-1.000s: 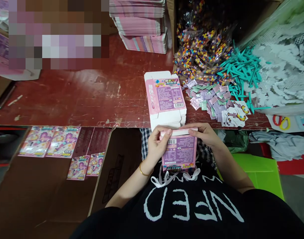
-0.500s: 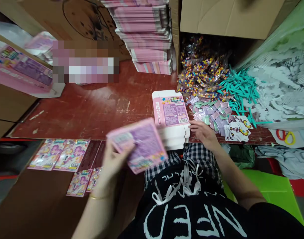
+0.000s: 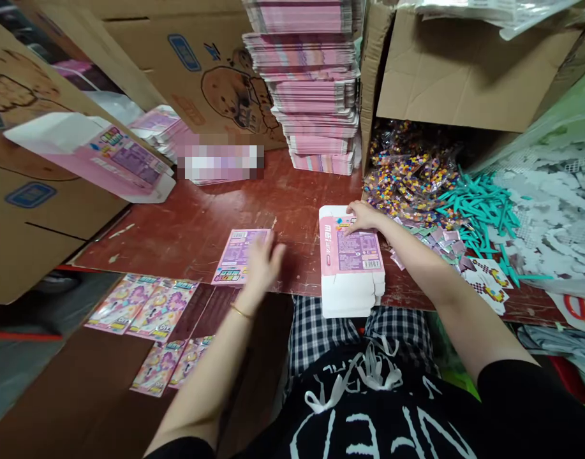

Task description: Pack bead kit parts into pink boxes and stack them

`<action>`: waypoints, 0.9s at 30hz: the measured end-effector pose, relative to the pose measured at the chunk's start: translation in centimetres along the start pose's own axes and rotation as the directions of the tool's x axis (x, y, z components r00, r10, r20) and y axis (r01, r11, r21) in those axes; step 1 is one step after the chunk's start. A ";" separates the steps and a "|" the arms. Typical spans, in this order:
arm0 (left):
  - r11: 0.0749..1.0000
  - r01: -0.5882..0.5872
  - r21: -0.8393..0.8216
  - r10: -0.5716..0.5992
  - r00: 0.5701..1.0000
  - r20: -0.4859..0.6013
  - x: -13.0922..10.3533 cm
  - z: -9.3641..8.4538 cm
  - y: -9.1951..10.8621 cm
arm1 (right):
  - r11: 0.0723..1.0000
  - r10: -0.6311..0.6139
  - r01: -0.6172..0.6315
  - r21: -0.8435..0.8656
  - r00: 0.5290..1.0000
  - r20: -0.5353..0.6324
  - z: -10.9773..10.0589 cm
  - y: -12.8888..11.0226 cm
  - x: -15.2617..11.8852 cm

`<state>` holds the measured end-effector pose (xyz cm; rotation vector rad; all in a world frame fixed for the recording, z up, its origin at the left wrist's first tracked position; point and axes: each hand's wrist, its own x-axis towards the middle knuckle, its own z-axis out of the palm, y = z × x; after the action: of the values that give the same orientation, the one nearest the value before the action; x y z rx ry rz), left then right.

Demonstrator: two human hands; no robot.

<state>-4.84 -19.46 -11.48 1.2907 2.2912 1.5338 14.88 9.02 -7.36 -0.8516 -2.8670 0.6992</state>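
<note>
Right grip (image 3: 366, 218) first: thumb and fingers part-open, tips down on the far end of the carton stack (image 3: 352, 255); can't tell whether they've pinched a sheet. That stack runs from under those fingertips straight back toward the body, long axis front to back, its white flaps on the near side, and the right is clearly the nearer hand. Over to the left, the left grip (image 3: 262, 261) is a blur, fingers loosely open above the right side of the box (image 3: 232, 255); contact's too smeared to call. The box lies flat on the tabletop (image 3: 177, 236), slightly slanted. And what a change from half a second ago! Box was up in the left fingers, now it's down, while the right has slid from the stack's side to its far end.
</note>
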 end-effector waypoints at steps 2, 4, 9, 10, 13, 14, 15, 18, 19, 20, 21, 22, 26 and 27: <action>0.976 -0.209 0.056 0.191 0.955 0.227 -3.8 3.5 3.4 | 0.996 0.020 -0.020 0.083 1.000 0.002 -1.0 -0.5 -0.8; 0.932 -0.332 0.143 0.280 0.914 0.294 -6.5 5.7 6.9 | 0.959 -0.027 0.039 0.282 0.999 -0.046 -2.3 -1.6 -3.1; 0.977 -0.179 -0.112 0.206 0.927 0.315 -8.4 4.8 13.1 | 0.729 -0.133 0.294 0.619 0.947 -0.294 -4.2 -6.8 -13.8; 0.965 -0.102 -0.242 0.195 0.895 0.400 -8.8 4.3 13.7 | 0.736 -0.148 0.346 0.582 0.921 -0.361 -3.9 -7.8 -16.2; 0.834 0.261 -0.487 0.099 0.797 0.596 -11.6 3.3 14.0 | 0.870 -0.174 0.422 0.254 0.745 -0.644 -1.4 -9.2 -22.0; 0.778 0.364 -0.512 0.046 0.780 0.624 -12.9 3.3 13.7 | 0.917 -0.156 0.372 0.144 0.667 -0.728 0.0 -9.1 -23.5; 0.731 0.441 -0.521 0.003 0.762 0.648 -14.2 3.5 13.2 | 0.949 -0.115 0.301 0.092 0.603 -0.789 1.6 -8.9 -24.8; 0.692 0.486 -0.534 -0.034 0.761 0.648 -17.1 4.6 12.0 | 0.934 0.107 0.208 0.292 0.616 -0.780 6.5 -7.5 -27.0; 0.709 0.454 -0.540 -0.033 0.786 0.617 -17.5 5.1 11.9 | 0.889 0.173 0.219 0.402 0.651 -0.739 7.9 -7.1 -27.3; 0.729 0.414 -0.546 -0.032 0.817 0.576 -17.5 5.6 11.9 | 0.834 0.231 0.236 0.498 0.672 -0.704 8.9 -6.8 -27.5; 0.749 0.369 -0.550 -0.028 0.847 0.530 -17.3 6.1 12.1 | 0.778 0.280 0.257 0.573 0.674 -0.683 9.6 -6.6 -27.6; 0.768 0.328 -0.550 -0.020 0.871 0.491 -16.8 6.5 12.5 | 0.728 0.322 0.283 0.625 0.663 -0.675 10.0 -6.5 -27.6; 0.803 0.245 -0.542 0.045 0.883 0.466 -14.5 7.5 14.2 | 0.577 0.394 0.302 0.758 0.711 -0.583 9.1 -6.4 -27.8; 0.804 0.241 -0.544 0.057 0.879 0.474 -14.3 7.6 14.3 | 0.557 0.401 0.274 0.784 0.738 -0.543 8.7 -6.3 -28.0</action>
<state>16.50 -21.88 -8.81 1.1671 1.3887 1.5060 33.65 -14.13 -10.63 -0.7919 -1.5131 1.2718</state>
